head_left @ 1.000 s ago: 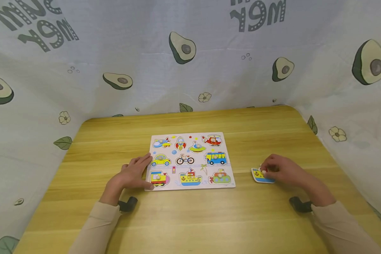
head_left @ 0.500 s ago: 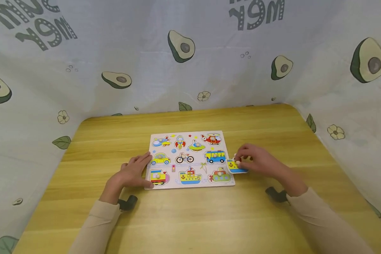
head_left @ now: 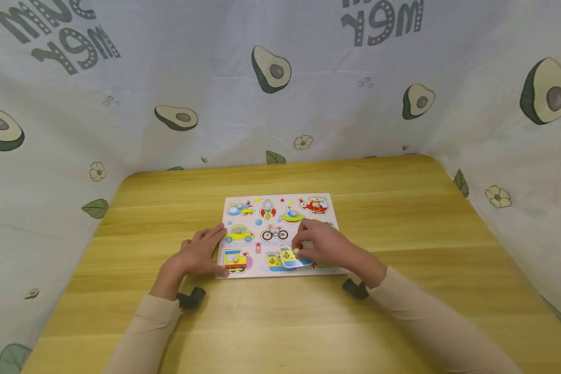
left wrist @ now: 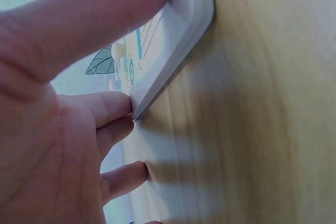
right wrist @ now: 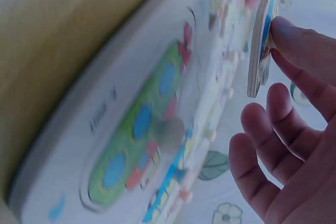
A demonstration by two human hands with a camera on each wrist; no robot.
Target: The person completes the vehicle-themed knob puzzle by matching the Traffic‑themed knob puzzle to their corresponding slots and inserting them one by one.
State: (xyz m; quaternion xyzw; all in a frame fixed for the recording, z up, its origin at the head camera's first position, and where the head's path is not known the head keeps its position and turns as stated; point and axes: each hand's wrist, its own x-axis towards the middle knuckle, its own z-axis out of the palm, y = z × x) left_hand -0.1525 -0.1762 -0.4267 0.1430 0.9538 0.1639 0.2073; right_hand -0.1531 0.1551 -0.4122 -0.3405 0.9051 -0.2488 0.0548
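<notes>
A wooden knob puzzle board [head_left: 257, 269] with pictures of vehicles lies flat on the table. My left hand [head_left: 198, 255] rests at its left side, thumb on the near-left corner and fingers along the edge. In the left wrist view, the board's rounded corner [left wrist: 191, 30] shows under the thumb. My right hand [head_left: 324, 245] pinches a ship puzzle piece [head_left: 287, 258] between thumb and finger; the other fingers are loosely bent. The piece is raised above the board, partly covering the matching ship picture [head_left: 273, 263]. The right wrist view shows the piece edge-on, with the submarine piece [right wrist: 139, 121] below.
Other knobbed pieces sit in the board, among them a train [head_left: 236, 261], a car [head_left: 239, 235] and a helicopter [head_left: 315, 205]. The bus is mostly hidden behind my right hand. A white curtain [head_left: 224, 130] with avocado prints hangs behind the wooden table [head_left: 271, 322].
My right hand has carried the ship piece leftward from the table right of the board, across the board's right edge, to over the ship picture. The left hand has stayed at the left edge.
</notes>
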